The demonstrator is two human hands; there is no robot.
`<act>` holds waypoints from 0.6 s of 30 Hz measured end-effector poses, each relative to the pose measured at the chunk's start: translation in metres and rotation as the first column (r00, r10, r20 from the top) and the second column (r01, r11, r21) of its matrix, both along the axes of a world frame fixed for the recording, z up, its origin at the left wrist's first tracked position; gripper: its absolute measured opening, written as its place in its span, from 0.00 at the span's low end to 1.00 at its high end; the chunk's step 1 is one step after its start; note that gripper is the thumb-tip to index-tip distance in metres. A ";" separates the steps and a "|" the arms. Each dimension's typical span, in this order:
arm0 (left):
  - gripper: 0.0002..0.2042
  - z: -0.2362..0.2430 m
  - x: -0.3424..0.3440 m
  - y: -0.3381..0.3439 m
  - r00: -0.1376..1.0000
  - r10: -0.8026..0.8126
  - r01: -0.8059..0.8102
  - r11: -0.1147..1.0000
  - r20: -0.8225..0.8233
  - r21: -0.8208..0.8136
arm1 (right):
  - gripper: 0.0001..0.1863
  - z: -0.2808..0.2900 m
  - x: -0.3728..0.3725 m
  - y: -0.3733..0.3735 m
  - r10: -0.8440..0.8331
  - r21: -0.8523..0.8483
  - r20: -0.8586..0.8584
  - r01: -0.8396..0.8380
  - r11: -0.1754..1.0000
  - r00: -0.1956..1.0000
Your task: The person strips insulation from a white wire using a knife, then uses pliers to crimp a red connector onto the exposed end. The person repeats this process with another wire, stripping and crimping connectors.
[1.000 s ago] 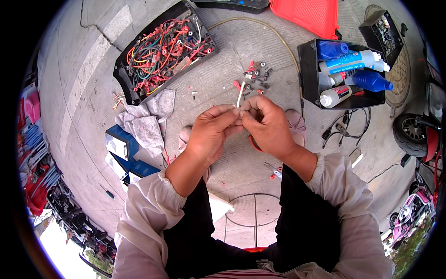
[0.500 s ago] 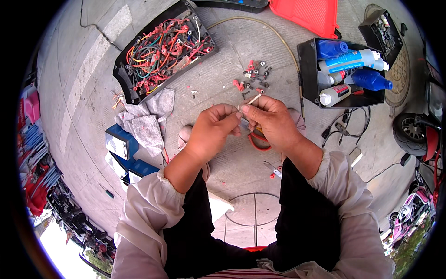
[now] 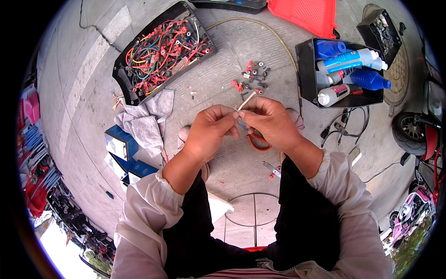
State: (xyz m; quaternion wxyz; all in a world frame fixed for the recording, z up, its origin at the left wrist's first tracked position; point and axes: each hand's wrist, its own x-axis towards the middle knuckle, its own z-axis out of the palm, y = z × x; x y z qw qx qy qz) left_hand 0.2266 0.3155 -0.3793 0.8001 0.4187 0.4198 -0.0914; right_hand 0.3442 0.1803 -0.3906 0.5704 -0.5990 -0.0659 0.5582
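Near the middle of the view, my left hand and my right hand meet with fingertips closed on a thin white wire, which slants up to the right. Red-handled scissors show beneath my hands, partly hidden; I cannot tell whether they are held. Just beyond my fingers, small red and dark terminals and loose parts lie scattered on the concrete floor.
A black tray of tangled wires sits upper left, above a grey cloth and blue boxes. At right are a black bin of bottles, black cables, a small parts box and a scooter wheel.
The white wire has tipped from nearly upright to slanting right. My right hand has turned and moved slightly, and more of the scissors' red handle shows below it.
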 end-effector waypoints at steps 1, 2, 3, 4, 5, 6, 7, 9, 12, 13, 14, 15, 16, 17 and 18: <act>0.06 0.000 0.000 0.000 1.000 -0.014 0.013 0.999 0.018 0.040 | 0.06 0.002 0.000 0.001 0.001 -0.018 0.009 -0.001 1.000 1.000; 0.06 0.000 0.000 0.000 0.999 -0.027 0.026 0.998 0.018 0.056 | 0.06 0.002 0.000 0.000 0.000 -0.018 0.028 0.001 1.000 1.000; 0.06 0.000 0.000 0.000 0.999 -0.040 0.039 0.997 0.017 0.072 | 0.06 0.002 0.000 0.000 -0.002 -0.018 0.047 0.002 1.000 0.999; 0.07 0.001 0.000 0.001 0.998 -0.053 0.051 0.995 0.016 0.088 | 0.06 0.001 0.000 0.000 -0.003 -0.018 0.065 0.004 1.000 0.998; 0.07 0.000 0.000 0.001 0.998 -0.054 0.052 0.994 0.011 0.098 | 0.07 0.001 -0.002 0.000 -0.006 -0.031 0.144 0.011 0.999 0.990; 0.07 0.000 -0.001 0.001 0.998 -0.055 0.054 0.993 0.006 0.109 | 0.07 0.002 -0.004 0.001 -0.009 -0.043 0.222 0.019 0.999 0.975; 0.07 0.000 -0.001 0.001 0.998 -0.055 0.055 0.991 0.001 0.120 | 0.08 0.002 -0.007 0.002 -0.010 -0.054 0.299 0.028 0.998 0.954; 0.07 0.000 -0.001 0.001 0.997 -0.073 0.072 0.987 0.002 0.141 | 0.07 0.001 -0.012 0.003 -0.017 -0.062 0.405 0.046 0.997 0.914; 0.07 0.001 0.000 0.001 0.996 -0.088 0.085 0.985 0.015 0.149 | 0.05 0.000 -0.013 0.004 -0.020 -0.043 0.440 0.043 0.998 0.898; 0.07 0.001 0.000 0.001 0.996 -0.092 0.087 0.985 0.022 0.147 | 0.05 0.000 -0.012 0.004 -0.020 -0.032 0.432 0.038 0.999 0.902; 0.07 0.001 0.001 0.001 0.994 -0.105 0.101 0.984 0.020 0.148 | 0.05 -0.002 -0.011 0.004 -0.031 -0.014 0.466 0.042 0.999 0.884; 0.07 0.000 0.000 0.001 0.993 -0.118 0.114 0.982 0.017 0.148 | 0.04 -0.006 -0.010 0.003 -0.042 0.005 0.499 0.046 0.999 0.866; 0.07 -0.001 0.001 0.001 0.991 -0.131 0.128 0.981 0.015 0.148 | 0.04 -0.009 -0.008 0.002 -0.054 0.023 0.531 0.050 0.999 0.845; 0.07 -0.001 0.000 0.001 0.993 -0.117 0.115 0.984 0.012 0.139 | 0.05 -0.009 -0.007 0.002 -0.076 0.022 0.504 0.075 0.997 0.860; 0.07 -0.001 -0.001 0.001 0.995 -0.103 0.101 0.986 0.009 0.130 | 0.05 -0.009 -0.006 0.001 -0.099 0.021 0.476 0.101 0.995 0.874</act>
